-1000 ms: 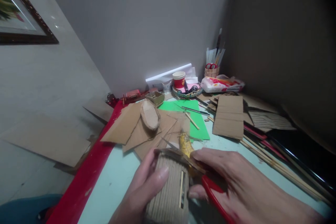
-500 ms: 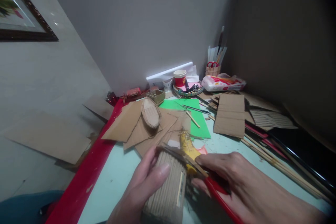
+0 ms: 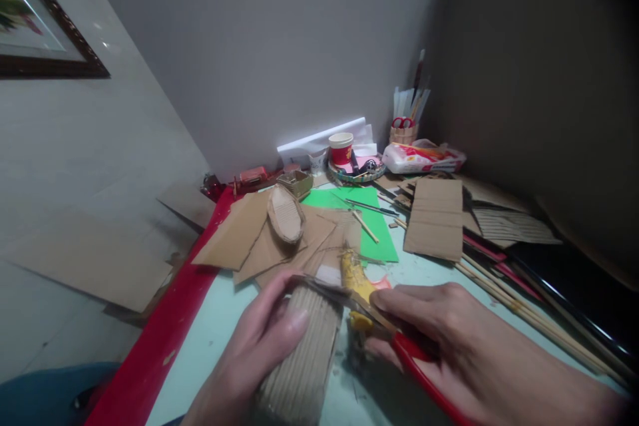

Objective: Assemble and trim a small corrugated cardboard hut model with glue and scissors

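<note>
The left hand (image 3: 249, 359) is wrapped around a ridged cardboard box (image 3: 302, 359), with the thumb pressed on top and the other fingers round the far side. The box is low in the middle, above the pale table (image 3: 192, 346), and it leans a little to the right at its far end. The right hand (image 3: 464, 339) is closed around the red handles of some scissors (image 3: 419, 373). The blades point at the far end of the box — it is too blurry to tell if they are biting into it. Just past the blades, a yellow glue gun (image 3: 355, 273) is on the table. Behind it are flat bits of brown card, with a little card boat (image 3: 285, 214) sitting on them, and a bright green paper (image 3: 382, 239) beside them. A small box (image 3: 296, 183) is just behind the boat. At the back, a red and white cup (image 3: 341, 152) stands on a round tray (image 3: 344, 178). On the right there is a card sheet (image 3: 433, 219) — and long thin sticks (image 3: 529, 309) lie near it.
</note>
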A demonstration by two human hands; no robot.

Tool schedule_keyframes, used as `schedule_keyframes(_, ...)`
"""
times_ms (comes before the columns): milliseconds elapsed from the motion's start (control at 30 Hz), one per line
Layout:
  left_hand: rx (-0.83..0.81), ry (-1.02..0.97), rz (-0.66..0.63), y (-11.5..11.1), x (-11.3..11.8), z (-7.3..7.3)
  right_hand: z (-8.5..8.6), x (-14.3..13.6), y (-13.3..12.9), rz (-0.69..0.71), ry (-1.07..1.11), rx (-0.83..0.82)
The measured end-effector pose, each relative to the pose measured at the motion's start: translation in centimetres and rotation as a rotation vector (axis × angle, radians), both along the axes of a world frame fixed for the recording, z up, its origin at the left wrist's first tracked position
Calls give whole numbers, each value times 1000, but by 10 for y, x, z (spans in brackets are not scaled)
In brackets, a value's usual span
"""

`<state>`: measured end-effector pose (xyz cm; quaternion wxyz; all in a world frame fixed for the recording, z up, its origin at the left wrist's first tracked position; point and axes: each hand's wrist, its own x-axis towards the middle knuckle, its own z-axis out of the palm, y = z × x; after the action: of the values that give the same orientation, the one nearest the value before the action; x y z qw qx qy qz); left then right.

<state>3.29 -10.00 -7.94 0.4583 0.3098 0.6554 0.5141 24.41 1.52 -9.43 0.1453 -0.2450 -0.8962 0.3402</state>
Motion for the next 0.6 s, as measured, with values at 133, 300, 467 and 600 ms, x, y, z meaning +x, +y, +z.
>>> schedule_keyframes(133, 82, 74, -153, 1, -3, 2, 0, -2, 1, -18, -28, 33)
schedule_keyframes(300, 63, 107, -168, 1, -1, 3, -3, -1, 1, -14, -44, 16)
schedule_keyframes(467, 14, 117, -122, 0, -1, 5, -7, 1, -4, 26, -55, -26)
schedule_keyframes(600, 2, 141, -23, -1, 3, 9, -6, 5, -6, 72, -48, -36)
